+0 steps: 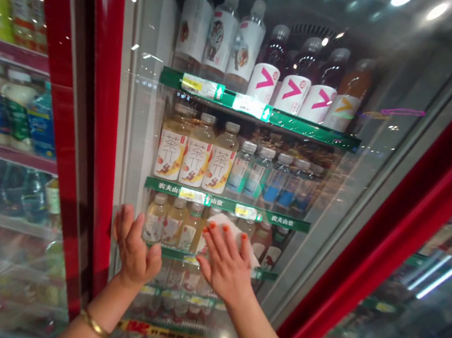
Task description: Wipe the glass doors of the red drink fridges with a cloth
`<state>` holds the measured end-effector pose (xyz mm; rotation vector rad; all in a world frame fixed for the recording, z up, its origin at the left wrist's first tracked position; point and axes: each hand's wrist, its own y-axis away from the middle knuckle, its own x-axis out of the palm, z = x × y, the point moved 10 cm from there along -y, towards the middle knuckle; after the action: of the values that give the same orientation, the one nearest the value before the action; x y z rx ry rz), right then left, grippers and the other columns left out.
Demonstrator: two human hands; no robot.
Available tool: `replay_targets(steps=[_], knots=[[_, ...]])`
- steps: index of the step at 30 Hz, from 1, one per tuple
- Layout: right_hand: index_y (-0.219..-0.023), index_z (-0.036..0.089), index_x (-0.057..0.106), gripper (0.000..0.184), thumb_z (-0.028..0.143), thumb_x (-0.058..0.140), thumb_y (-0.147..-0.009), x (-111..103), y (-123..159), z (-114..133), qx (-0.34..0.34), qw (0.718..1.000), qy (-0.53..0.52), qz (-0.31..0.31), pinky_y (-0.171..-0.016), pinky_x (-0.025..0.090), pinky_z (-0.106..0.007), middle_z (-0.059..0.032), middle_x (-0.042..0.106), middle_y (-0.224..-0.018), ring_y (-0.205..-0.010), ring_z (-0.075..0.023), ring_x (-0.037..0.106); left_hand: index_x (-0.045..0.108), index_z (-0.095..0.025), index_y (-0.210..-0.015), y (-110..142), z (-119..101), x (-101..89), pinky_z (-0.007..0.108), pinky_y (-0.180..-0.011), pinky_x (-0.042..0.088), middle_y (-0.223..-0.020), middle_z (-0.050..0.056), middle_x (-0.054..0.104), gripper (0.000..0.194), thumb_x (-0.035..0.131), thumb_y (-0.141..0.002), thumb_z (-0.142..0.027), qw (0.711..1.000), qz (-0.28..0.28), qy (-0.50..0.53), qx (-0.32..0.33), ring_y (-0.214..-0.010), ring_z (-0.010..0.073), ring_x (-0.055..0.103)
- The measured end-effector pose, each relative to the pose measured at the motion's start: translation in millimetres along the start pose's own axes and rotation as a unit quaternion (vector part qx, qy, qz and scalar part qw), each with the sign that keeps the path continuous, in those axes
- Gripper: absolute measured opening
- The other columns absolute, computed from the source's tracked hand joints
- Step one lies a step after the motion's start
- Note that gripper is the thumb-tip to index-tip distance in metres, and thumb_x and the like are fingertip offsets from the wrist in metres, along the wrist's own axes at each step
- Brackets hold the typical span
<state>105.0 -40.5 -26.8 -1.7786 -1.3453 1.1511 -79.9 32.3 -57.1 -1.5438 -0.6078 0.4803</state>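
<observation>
My right hand point(230, 260) lies flat with fingers spread, pressing a white cloth point(252, 252) against the glass door point(199, 319) of a drinks fridge. Most of the cloth is covered by the palm and fingers; it may be paper. To the left, my left hand point(135, 249) is raised at the door's red edge frame point(105, 83). Its fingers are loosely bent and apart, thumb out, with nothing held; whether they touch the frame I cannot tell. A gold bangle point(94, 325) circles the left wrist.
Behind the glass, bottled drinks point(198, 152) line several shelves with green price strips point(312, 127). A red frame point(399, 199) runs along the right side. Another glass-fronted fridge with bottles point(19, 103) stands at the left. Ceiling lights reflect in the glass.
</observation>
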Motion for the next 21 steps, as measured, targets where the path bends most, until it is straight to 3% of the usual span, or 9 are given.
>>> replay_targets(steps=[3,5,7,9,12,14,16,19,21], knots=[[-0.179,0.017,0.015,0.074,0.036,0.045,-0.114,-23.8,6.7,-84.0,0.135,0.988,0.056,-0.047,-0.145,0.002,-0.048,-0.0068,0.018,-0.186,-0.175,-0.0219,0.005,0.024,-0.023,-0.177,-12.6,-16.6,7.2,0.056,-0.142,0.013,-0.183,0.014,0.029,0.082,0.06,-0.102,-0.026,0.998,0.029,-0.056,0.011,-0.173,0.0293,0.021],[-0.179,0.013,0.009,0.077,0.035,0.044,-0.114,-29.9,-10.7,-112.5,0.204,0.974,0.069,-0.071,-0.143,0.007,-0.058,-0.0148,0.015,-0.186,-0.175,-0.0281,0.004,0.027,-0.025,-0.176,-24.8,-29.0,10.9,0.054,-0.142,0.009,-0.182,0.012,0.031,0.086,0.065,-0.1,-0.021,0.997,0.034,-0.075,-0.007,-0.173,0.0278,0.02],[-0.179,0.013,0.009,0.078,0.036,0.044,-0.113,-25.7,-27.8,-108.1,0.226,0.969,0.065,-0.071,-0.142,0.009,-0.064,-0.0167,0.021,-0.185,-0.175,-0.0299,0.005,0.029,-0.028,-0.176,-40.9,-48.7,16.0,0.053,-0.143,0.006,-0.183,0.009,0.03,0.087,0.068,-0.098,-0.019,0.997,0.03,-0.071,-0.005,-0.174,0.027,0.018],[-0.179,0.015,0.013,0.08,0.039,0.048,-0.112,-15.2,-32.3,-76.2,0.169,0.983,0.04,-0.052,-0.143,0.005,-0.06,-0.0134,0.029,-0.183,-0.175,-0.0268,0.005,0.03,-0.031,-0.175,-59.2,-74.5,25.1,0.053,-0.143,0.004,-0.185,0.004,0.025,0.087,0.069,-0.098,-0.02,0.998,0.028,-0.053,0.03,-0.174,0.0266,0.015],[-0.179,0.021,0.018,0.079,0.044,0.05,-0.111,-6.1,0.1,-39.4,0.071,0.997,0.004,-0.025,-0.143,-0.001,-0.049,-0.0047,0.036,-0.181,-0.175,-0.0195,0.006,0.028,-0.033,-0.176,-83.7,-101.4,44.0,0.052,-0.144,0.001,-0.186,0.001,0.018,0.086,0.067,-0.1,-0.022,0.997,0.034,-0.031,0.069,-0.175,0.0252,0.009],[-0.179,0.02,0.013,0.078,0.039,0.048,-0.111,-10.0,29.1,-61.4,0.118,0.993,0.013,-0.023,-0.143,0.001,-0.049,-0.0057,0.03,-0.183,-0.175,-0.0195,0.005,0.026,-0.031,-0.177,-93.3,-107.1,59.3,0.052,-0.144,0.0,-0.186,0.001,0.019,0.085,0.064,-0.102,-0.024,0.995,0.059,-0.042,0.072,-0.175,0.0239,0.007],[-0.179,0.016,0.006,0.078,0.031,0.044,-0.112,-20.5,45.0,-109.4,0.227,0.972,0.041,-0.039,-0.142,0.008,-0.057,-0.0113,0.019,-0.186,-0.176,-0.0242,0.002,0.027,-0.03,-0.177,-96.5,-108.1,68.7,0.051,-0.144,0.0,-0.184,0.003,0.023,0.082,0.062,-0.103,-0.025,0.993,0.073,-0.059,0.073,-0.175,0.0231,0.009],[-0.179,0.015,0.0,0.078,0.03,0.038,-0.112,-33.5,30.3,-158.3,0.329,0.94,0.058,-0.073,-0.137,0.018,-0.072,-0.0179,0.014,-0.186,-0.175,-0.0343,0.006,0.028,-0.03,-0.176,-94.6,-106.6,68.9,0.052,-0.144,0.001,-0.183,0.003,0.027,0.081,0.062,-0.103,-0.027,0.993,0.062,-0.067,0.072,-0.175,0.0235,0.012],[-0.179,0.014,0.003,0.08,0.034,0.041,-0.111,-32.0,6.8,-152.4,0.306,0.948,0.05,-0.071,-0.137,0.017,-0.073,-0.0182,0.021,-0.185,-0.175,-0.0367,0.008,0.028,-0.031,-0.176,-92.6,-104.9,67.9,0.052,-0.145,0.002,-0.183,0.002,0.027,0.082,0.062,-0.102,-0.027,0.993,0.061,-0.07,0.068,-0.174,0.0243,0.013]])
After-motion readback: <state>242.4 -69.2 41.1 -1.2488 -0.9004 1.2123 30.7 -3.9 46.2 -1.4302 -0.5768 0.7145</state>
